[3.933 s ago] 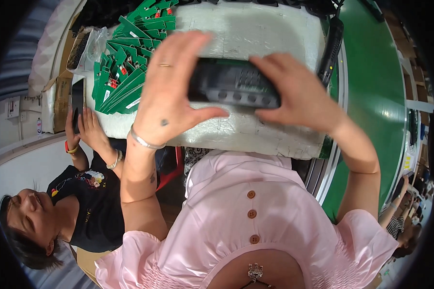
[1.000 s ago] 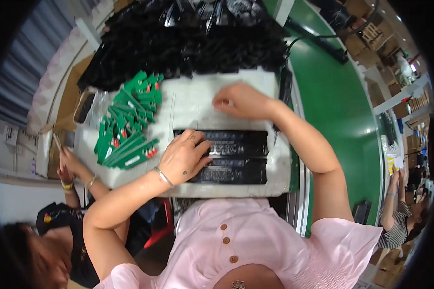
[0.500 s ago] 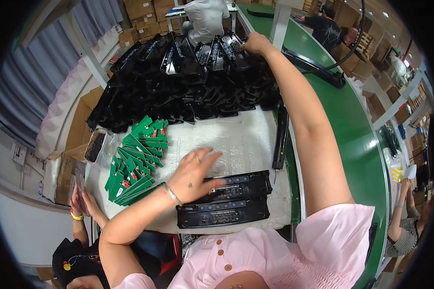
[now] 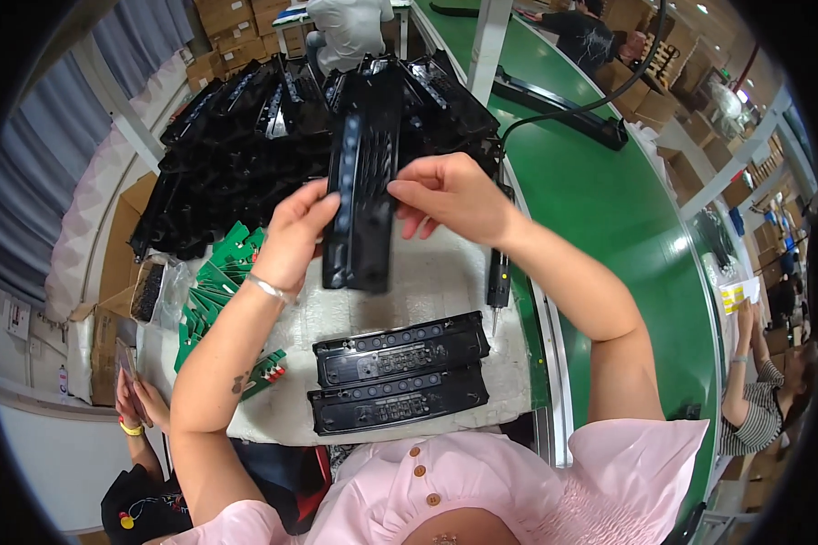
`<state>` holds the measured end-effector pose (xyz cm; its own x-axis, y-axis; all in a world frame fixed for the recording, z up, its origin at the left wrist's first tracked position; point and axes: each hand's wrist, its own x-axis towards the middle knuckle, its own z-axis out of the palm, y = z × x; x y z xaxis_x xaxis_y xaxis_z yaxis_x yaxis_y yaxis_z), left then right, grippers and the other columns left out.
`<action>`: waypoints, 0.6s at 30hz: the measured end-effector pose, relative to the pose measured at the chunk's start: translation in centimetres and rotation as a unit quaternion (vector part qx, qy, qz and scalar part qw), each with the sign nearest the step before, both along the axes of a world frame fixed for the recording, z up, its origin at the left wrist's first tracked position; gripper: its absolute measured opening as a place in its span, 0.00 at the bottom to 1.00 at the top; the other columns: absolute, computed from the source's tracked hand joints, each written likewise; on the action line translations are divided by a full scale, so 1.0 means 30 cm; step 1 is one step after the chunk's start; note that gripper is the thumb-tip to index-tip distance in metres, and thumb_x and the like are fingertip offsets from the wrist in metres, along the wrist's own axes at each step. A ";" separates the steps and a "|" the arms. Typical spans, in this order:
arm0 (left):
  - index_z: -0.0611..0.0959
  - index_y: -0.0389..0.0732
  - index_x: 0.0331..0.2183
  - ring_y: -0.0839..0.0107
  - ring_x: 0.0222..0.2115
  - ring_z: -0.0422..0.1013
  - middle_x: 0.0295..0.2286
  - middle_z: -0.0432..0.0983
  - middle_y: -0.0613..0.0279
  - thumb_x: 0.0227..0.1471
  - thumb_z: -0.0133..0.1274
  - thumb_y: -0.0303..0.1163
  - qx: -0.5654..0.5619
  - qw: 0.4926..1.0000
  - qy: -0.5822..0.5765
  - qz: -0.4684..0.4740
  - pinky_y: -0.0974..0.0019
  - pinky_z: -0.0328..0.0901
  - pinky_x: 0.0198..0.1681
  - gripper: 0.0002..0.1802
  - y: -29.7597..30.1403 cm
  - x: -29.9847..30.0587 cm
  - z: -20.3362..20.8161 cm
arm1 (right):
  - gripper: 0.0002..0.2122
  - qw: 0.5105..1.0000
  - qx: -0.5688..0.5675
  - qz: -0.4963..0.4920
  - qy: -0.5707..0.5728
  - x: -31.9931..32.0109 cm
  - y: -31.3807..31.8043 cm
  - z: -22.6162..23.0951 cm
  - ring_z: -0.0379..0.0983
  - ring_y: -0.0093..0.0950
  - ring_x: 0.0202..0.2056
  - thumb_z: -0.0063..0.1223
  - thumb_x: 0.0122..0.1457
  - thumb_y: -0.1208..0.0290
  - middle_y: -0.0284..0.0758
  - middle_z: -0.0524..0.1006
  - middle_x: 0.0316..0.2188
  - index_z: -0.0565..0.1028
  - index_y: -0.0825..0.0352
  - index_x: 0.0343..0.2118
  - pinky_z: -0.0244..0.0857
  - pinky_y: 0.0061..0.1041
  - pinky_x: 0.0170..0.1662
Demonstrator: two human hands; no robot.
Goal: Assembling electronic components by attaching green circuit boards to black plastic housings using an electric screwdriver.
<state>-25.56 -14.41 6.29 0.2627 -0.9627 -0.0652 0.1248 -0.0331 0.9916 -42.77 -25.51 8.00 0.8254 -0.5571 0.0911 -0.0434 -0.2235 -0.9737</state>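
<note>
In front of me a long black plastic panel [image 4: 363,182] with a row of round buttons hangs above the table, its long side pointing away from me and slightly blurred. My left hand [image 4: 292,234] grips its left edge, thumb on the face. At the right edge, my right hand [image 4: 450,195] pinches it between thumb and fingers; some fingertips are hidden behind. Below, two similar black panels, an upper one [image 4: 404,348] and a lower one [image 4: 400,400], lie side by side on the pale mat [image 4: 445,291]. Green circuit boards [image 4: 211,295] fan out left of them, partly behind my left forearm.
A large heap of black panels [image 4: 218,173] covers the table's far side. A black electric screwdriver [image 4: 499,277] lies at the mat's right edge. Beyond it runs a green conveyor [image 4: 590,209] carrying a long black part [image 4: 563,107]. Other people sit nearby, one at left with a phone.
My right hand has come back from the far heap with a black panel. My left hand has risen from the two panels on the mat and taken hold of this one too.
</note>
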 end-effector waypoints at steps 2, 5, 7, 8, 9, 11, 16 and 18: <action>0.73 0.36 0.39 0.85 0.29 0.66 0.29 0.73 0.70 0.51 0.41 0.27 0.015 0.998 -0.004 -0.054 0.79 0.61 0.34 0.13 -0.014 0.082 -0.111 | 0.12 0.986 -0.122 -0.027 0.112 -0.009 -0.086 0.063 0.70 0.20 0.17 0.46 0.53 0.65 0.32 0.72 0.16 0.73 0.71 0.23 0.63 0.16 0.20; 0.73 0.34 0.39 0.75 0.29 0.69 0.28 0.74 0.60 0.49 0.42 0.28 0.006 0.955 -0.286 -0.085 0.74 0.62 0.35 0.14 0.015 0.103 -0.169 | 0.07 0.781 -0.597 -0.169 0.066 0.006 -0.336 0.102 0.70 0.38 0.25 0.47 0.46 0.70 0.40 0.73 0.19 0.75 0.62 0.27 0.64 0.34 0.28; 0.74 0.36 0.38 0.62 0.30 0.70 0.29 0.73 0.49 0.48 0.43 0.29 -0.005 0.889 -0.416 -0.191 0.68 0.62 0.36 0.13 -0.006 0.081 -0.159 | 0.11 0.717 -0.669 -0.144 0.132 0.015 -0.465 0.134 0.70 0.36 0.32 0.46 0.43 0.76 0.35 0.73 0.30 0.74 0.59 0.32 0.64 0.32 0.33; 0.74 0.38 0.37 0.57 0.32 0.70 0.28 0.72 0.47 0.47 0.43 0.29 -0.021 0.859 -0.466 -0.210 0.66 0.62 0.36 0.13 -0.016 0.076 -0.177 | 0.13 0.702 -0.686 -0.110 0.160 0.039 -0.523 0.129 0.67 0.33 0.38 0.45 0.42 0.78 0.32 0.71 0.36 0.74 0.58 0.33 0.63 0.30 0.38; 0.75 0.38 0.36 0.55 0.32 0.69 0.27 0.72 0.47 0.47 0.43 0.29 -0.021 0.847 -0.482 -0.224 0.64 0.62 0.36 0.13 -0.024 0.066 -0.194 | 0.13 0.679 -0.709 -0.066 0.178 0.065 -0.568 0.121 0.65 0.32 0.40 0.45 0.42 0.79 0.31 0.70 0.36 0.74 0.57 0.32 0.63 0.28 0.39; 0.75 0.39 0.35 0.52 0.31 0.68 0.26 0.72 0.47 0.45 0.44 0.28 -0.046 0.812 -0.523 -0.257 0.60 0.62 0.36 0.12 -0.045 0.061 -0.260 | 0.13 0.655 -0.730 -0.016 0.192 0.115 -0.614 0.109 0.64 0.30 0.41 0.44 0.42 0.80 0.30 0.70 0.36 0.75 0.57 0.32 0.62 0.27 0.41; 0.77 0.41 0.33 0.56 0.30 0.67 0.24 0.70 0.51 0.42 0.46 0.26 -0.050 0.799 -0.539 -0.261 0.62 0.61 0.36 0.11 -0.001 0.018 -0.328 | 0.07 0.543 -0.793 0.099 0.257 0.181 -0.640 0.064 0.64 0.28 0.40 0.43 0.42 0.77 0.28 0.71 0.32 0.75 0.60 0.24 0.63 0.23 0.40; 0.78 0.42 0.32 0.56 0.29 0.66 0.23 0.69 0.52 0.40 0.48 0.24 -0.108 0.814 -0.523 -0.228 0.63 0.62 0.35 0.12 0.022 0.019 -0.349 | 0.07 0.519 -0.820 0.135 0.202 0.182 -0.665 0.064 0.64 0.29 0.40 0.42 0.40 0.76 0.30 0.70 0.29 0.72 0.63 0.24 0.62 0.24 0.40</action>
<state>-24.99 -13.74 -4.18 -0.3225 -0.9350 0.1475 -0.7686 0.3496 0.5357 -37.31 -45.46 9.92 0.9895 0.1360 0.0497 0.0777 -0.7881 0.6106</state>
